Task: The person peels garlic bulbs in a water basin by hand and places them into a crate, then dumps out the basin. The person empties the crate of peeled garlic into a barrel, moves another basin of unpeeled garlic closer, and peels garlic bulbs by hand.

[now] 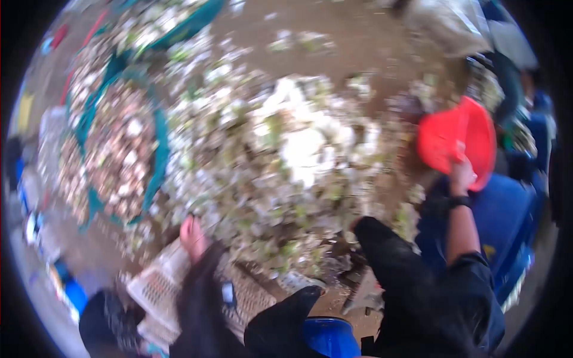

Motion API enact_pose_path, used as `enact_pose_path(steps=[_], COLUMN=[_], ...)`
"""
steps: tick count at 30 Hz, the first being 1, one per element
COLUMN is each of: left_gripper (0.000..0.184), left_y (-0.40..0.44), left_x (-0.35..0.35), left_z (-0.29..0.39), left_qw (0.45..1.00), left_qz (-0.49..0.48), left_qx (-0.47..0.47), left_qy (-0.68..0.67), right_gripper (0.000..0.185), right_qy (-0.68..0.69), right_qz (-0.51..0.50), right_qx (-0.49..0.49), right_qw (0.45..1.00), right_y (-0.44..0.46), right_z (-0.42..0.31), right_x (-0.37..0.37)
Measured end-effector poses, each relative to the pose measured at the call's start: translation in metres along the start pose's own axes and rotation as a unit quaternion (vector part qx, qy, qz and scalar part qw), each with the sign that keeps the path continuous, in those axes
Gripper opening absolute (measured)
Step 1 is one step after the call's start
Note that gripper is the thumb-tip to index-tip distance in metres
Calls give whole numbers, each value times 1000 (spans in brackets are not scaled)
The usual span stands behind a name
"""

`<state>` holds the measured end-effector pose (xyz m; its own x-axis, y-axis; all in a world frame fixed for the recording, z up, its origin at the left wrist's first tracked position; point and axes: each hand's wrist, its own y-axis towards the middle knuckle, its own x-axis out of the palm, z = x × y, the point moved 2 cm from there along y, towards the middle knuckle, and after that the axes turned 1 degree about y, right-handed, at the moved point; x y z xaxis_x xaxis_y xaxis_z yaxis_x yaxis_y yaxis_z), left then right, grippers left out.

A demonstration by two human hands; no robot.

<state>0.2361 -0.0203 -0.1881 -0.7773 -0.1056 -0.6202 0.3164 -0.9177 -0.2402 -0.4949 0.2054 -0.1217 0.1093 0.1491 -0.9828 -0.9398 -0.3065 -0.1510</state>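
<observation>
My right hand (462, 176) grips the rim of a red plastic basin (434, 142), which is tilted on its side at the right. My left hand (192, 237) is low at the left, by the near edge of a large heap of white and pale green pieces (239, 185). Motion blur smears its fingers, and I cannot tell whether anything is in them. The kind of pieces in the heap is too blurred to name.
A teal sack (160, 140) with brownish-white pieces lies open at the left. Flattened woven crates (161, 280) lie near my left arm. A blue barrel (495, 209) stands at the right, and a blue round object (330, 337) is between my legs.
</observation>
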Motion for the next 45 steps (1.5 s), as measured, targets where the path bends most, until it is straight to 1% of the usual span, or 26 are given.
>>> enact_pose_path(steps=[1, 2, 4, 5, 7, 8, 9, 10, 11, 12, 13, 14, 15, 16, 18, 19, 20, 22, 23, 25, 28, 31, 35, 38, 43, 45], left_gripper=[40, 49, 57, 60, 59, 59, 56, 53, 49, 49, 49, 49, 49, 47, 42, 40, 38, 36, 36, 38, 39, 40, 41, 41, 36, 34], left_y=[16, 32, 57, 66, 91, 98, 106, 112, 116, 125, 132, 137, 142, 133, 119, 117, 115, 110, 109, 106, 97, 76, 30, -15, -101, -134], left_x=[5, 20, 20, 22, 17, 11, 4, -2, -11, -19, -24, -29, -31, -30, -26, -25, -25, -25, -25, -21, -19, -14, 4, 16, 39, 36], left_z=[48, 81, 136, 155, 158, 160, 159, 156, 151, 146, 146, 145, 136, 146, 138, 133, 130, 131, 129, 121, 123, 126, 114, 111, 99, 91], left_qw=[999, 983, 903, 889, 840, 840, 849, 854, 850, 854, 862, 867, 879, 878, 890, 902, 914, 908, 909, 912, 920, 916, 904, 901, 918, 920], left_qz=[27, 126, 223, 214, 161, 174, 111, 47, 39, 49, -11, -73, -59, -69, -1, 11, 24, 26, 28, 39, 40, 24, 3, -6, 4, -38], left_qx=[45, 116, 251, 226, 184, 180, 111, 43, 95, 94, 76, 59, 77, 44, 70, 70, 71, 88, 92, 106, 93, 78, 94, 113, 156, 160], left_qy=[4, 63, 269, 336, 485, 482, 504, 516, 517, 509, 500, 489, 467, 471, 451, 425, 399, 408, 405, 395, 379, 394, 416, 418, 363, 356], right_gripper=[54, 53, 52, 53, 56, 54, 50, 50, 53, 58, 60, 60, 56, 52, 51, 51, 41, 29, 29, 16, 13, 14, 9, 15, 6, 8], right_qy=[37, 129, 120, 104, 94, 84, 92, 96, 146, 191, 228, 185, 205, 227, 189, 173, 159, 26, 30, -11, -27, 22, 53, 61, 49, 21], right_qz=[77, 129, 135, 89, 90, 89, 194, 298, 278, 255, 159, 70, -34, -92, -58, 29, 143, 52, 58, 27, 18, 109, 95, 90, 57, 46], right_qx=[-24, -55, -29, -1, -13, -25, -176, -319, -380, -440, -527, -587, -651, -721, -866, -906, -909, -889, -893, -841, -844, -861, -871, -882, -871, -858], right_qw=[996, 982, 983, 991, 991, 992, 961, 895, 870, 840, 803, 785, 730, 649, 460, 386, 357, 455, 445, 540, 536, 496, 478, 458, 486, 511], right_y=[29, 23, 18, 12, 4, 6, 5, 2, -34, -77, -115, -151, -189, -230, -310, -351, -389, -438, -447, -448, -449, -443, -428, -415, -400, -409], right_z=[40, 30, 10, -5, -38, -50, -71, -92, -149, -212, -265, -309, -350, -388, -474, -513, -547, -586, -602, -622, -617, -588, -536, -485, -387, -351], right_x=[48, 39, 32, 23, 10, 9, 5, -1, -36, -69, -88, -94, -99, -98, -63, -40, -23, -5, 8, 35, 31, 40, 50, 52, 55, 54])
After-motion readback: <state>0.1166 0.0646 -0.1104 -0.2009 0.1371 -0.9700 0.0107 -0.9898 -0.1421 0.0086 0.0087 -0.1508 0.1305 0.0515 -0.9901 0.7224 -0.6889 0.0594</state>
